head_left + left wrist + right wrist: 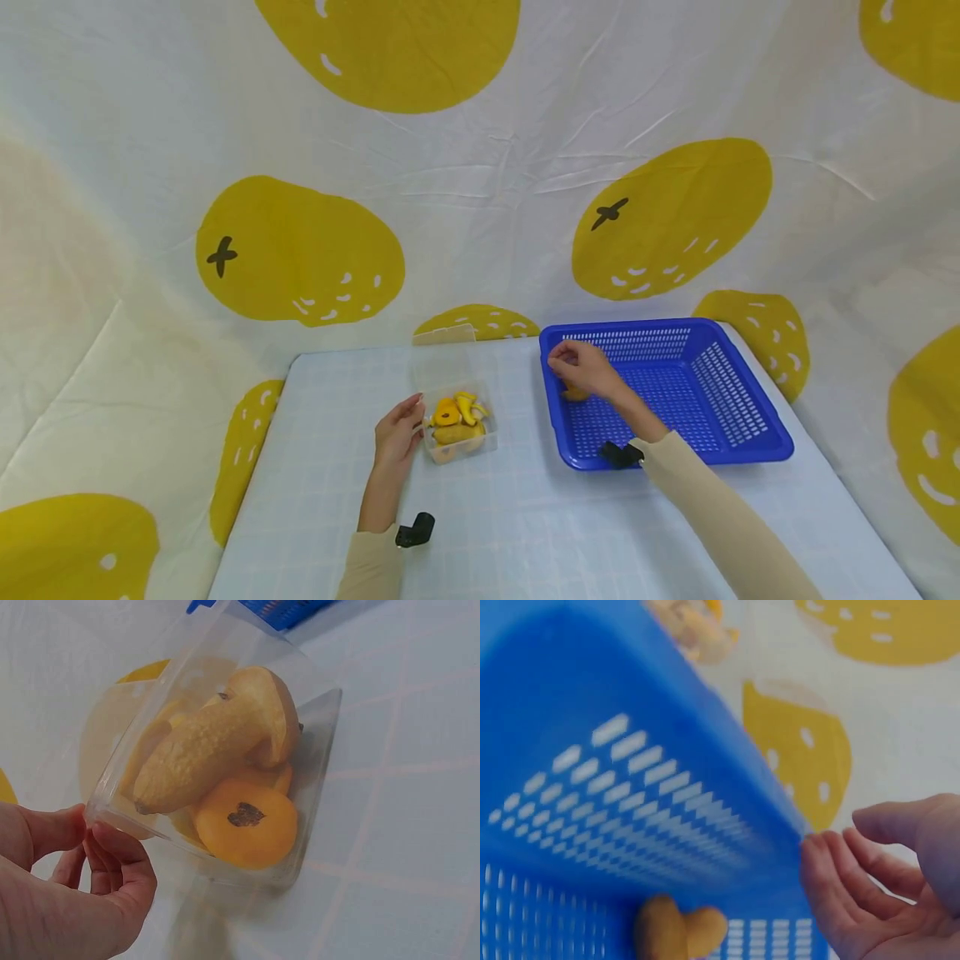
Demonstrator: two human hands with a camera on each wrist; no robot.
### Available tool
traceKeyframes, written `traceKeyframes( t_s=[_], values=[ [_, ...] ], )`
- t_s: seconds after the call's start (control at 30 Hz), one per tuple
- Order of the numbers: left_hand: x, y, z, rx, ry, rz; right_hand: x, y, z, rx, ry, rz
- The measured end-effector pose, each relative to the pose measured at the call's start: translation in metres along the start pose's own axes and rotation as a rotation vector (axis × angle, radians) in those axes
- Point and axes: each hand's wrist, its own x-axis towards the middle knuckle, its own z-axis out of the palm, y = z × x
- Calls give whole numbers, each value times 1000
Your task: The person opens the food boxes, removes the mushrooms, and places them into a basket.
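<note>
My left hand (397,437) pinches the rim of a clear plastic box (142,724) between thumb and fingertips. Inside lie a tan mushroom-shaped piece (191,754), a round orange piece (247,832) with a dark brown mark, and yellow pieces (466,406). Over the left side of a blue slotted basket (738,400) hovers my right hand (587,367), its fingers loosely bent and a gap between thumb and fingertips. Nothing shows in its grasp. Below it, a brownish-yellow, mushroom-like piece (660,930) lies in the basket's corner.
The box's clear lid (444,358) stands hinged back behind it. A pale checked cloth (510,533) covers the table, and a white curtain (480,225) with large yellow fruit prints hangs behind. The basket stands right of the box, with a gap between them.
</note>
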Motion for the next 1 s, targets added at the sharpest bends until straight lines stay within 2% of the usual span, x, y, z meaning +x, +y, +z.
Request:
traceKeyframes(
  t_s=[0.17,0.33,0.5,0.8,1.0],
  values=[
    [-1,1,0,-7,-7,7,0,-17,15,34,32,-13],
    [-1,1,-1,-7,-18,7,1,-30,33,77,12,-32],
    [-1,1,0,-1,-17,1,5,-36,53,67,-4,-43],
    [-2,0,-1,-7,-10,14,10,-45,91,92,-83,-146],
    [-1,0,-2,-15,-26,21,11,-50,111,138,-138,-152]
  ],
)
